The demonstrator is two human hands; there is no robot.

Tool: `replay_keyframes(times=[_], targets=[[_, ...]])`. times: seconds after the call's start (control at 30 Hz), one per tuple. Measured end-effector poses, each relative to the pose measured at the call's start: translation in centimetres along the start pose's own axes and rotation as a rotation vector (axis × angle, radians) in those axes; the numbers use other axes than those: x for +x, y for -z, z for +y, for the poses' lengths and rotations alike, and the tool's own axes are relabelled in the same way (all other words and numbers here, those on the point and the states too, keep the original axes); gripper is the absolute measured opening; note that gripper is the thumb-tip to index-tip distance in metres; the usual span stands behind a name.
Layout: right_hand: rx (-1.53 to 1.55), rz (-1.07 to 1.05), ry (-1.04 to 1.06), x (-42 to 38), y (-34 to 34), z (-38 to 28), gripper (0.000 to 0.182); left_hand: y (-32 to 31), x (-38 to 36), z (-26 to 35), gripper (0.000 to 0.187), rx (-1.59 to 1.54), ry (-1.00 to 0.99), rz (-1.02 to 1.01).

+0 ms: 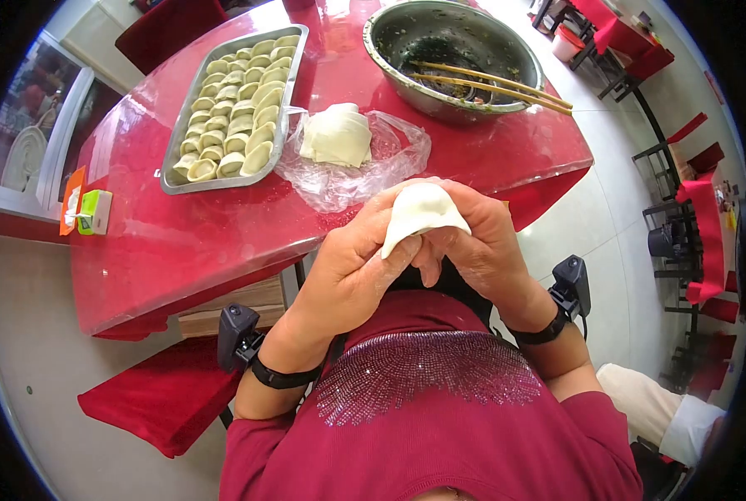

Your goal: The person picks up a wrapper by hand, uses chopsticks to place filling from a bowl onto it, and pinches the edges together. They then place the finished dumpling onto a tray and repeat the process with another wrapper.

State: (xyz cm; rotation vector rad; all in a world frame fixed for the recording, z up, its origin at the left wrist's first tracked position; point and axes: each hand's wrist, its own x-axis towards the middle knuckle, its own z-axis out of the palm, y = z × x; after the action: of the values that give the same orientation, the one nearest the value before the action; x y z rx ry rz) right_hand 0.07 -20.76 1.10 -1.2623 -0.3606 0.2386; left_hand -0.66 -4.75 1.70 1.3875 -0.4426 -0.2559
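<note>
Dumpling (pixel 421 213) is pinched shut between left hand (pixel 352 271) and right hand (pixel 481 242); the seam above the grip should be pressed evenly.

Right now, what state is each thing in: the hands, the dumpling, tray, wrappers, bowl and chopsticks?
left hand: closed on the dumpling
right hand: closed on the dumpling
dumpling: folded, pinched between both hands
tray: nearly full of rows of folded dumplings
wrappers: stacked on an opened plastic bag
bowl: almost empty, smeared with filling
chopsticks: lying across the bowl, tips inside
</note>
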Motion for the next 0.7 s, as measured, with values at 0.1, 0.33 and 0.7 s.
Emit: replay_keyframes(times=[0.1, 0.33, 0.7], targets=[[-0.028, -0.015, -0.003, 0.0, -0.1, -0.6, 0.022, 0.1, 0.0, 0.0, 0.024, -0.109, 0.067, -0.057], [-0.251, 0.14, 0.228, 0.2, -1.4, -0.5, 0.018, -0.8, -0.1, 0.5, 0.02, -0.141, 0.039, -0.025], [0.17, 0.027, -0.142, 0.8, -0.9, -0.1, 0.024, 1.3, 0.2, 0.9, 0.044, 0.459, -0.221, 0.155]])
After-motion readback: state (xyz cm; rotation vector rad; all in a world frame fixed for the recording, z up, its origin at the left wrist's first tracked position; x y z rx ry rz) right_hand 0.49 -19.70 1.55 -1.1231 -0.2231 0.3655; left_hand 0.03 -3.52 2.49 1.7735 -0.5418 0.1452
